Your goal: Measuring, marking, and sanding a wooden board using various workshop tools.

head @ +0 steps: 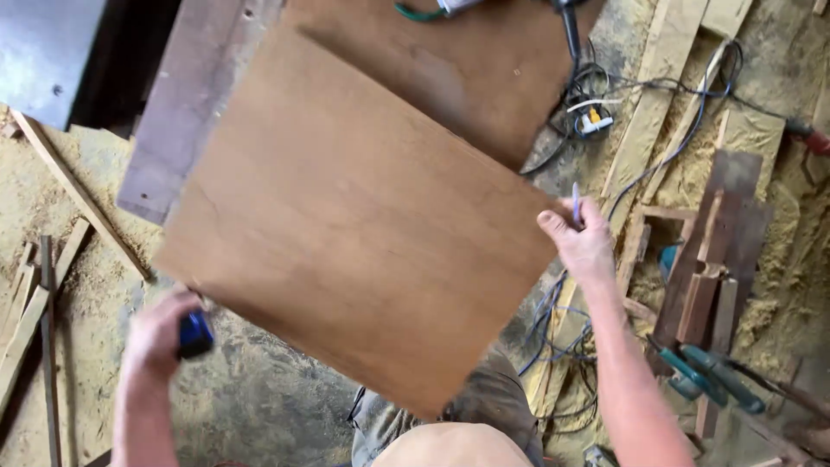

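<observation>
A large brown plywood panel (354,216) is held tilted in front of me, above the floor. My right hand (581,242) grips its right edge, thumb on top, with a thin pen-like stick (576,202) poking up between the fingers. My left hand (160,333) is at the panel's lower left edge, closed around a small blue and black object (195,335); whether it also touches the panel is unclear. A second brown panel (484,69) lies behind the first one.
Sawdust covers the floor. Wooden strips (52,233) lie at left, planks and offcuts (709,259) at right. Tangled cables and a plug (595,117) are near the top right. Green-handled tools (713,376) lie at lower right. A dark board (186,104) leans at upper left.
</observation>
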